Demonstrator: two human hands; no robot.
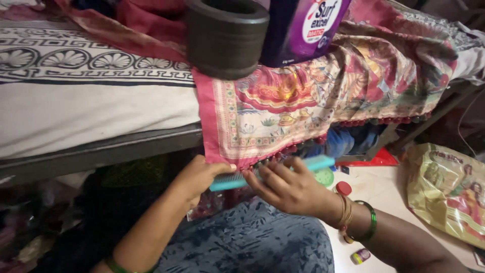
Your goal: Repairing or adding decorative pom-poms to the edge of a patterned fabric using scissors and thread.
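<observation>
Blue patterned cloth (252, 237) over the person's lap lay nearest the camera, and above it both hands met at a teal comb (273, 173). Behind them a large pink and red printed cloth (303, 101) hung from a bed with a white patterned sheet (76, 86), its fringed hem dropping just above the comb. On the bed stood a dark round container (226, 35) beside a purple pouch (303, 28).

That comb was long, flat and plastic, with fine teeth along its lower edge. Its long axis ran almost level, rising slightly toward the right end, which poked out past the right hand (288, 187). The left hand (199, 177) pinched the left end, thumb on top. The right hand's fingers were closed over the middle, bangles (353, 222) on that wrist. A yellow bag (447, 189) lay on the floor at right.
</observation>
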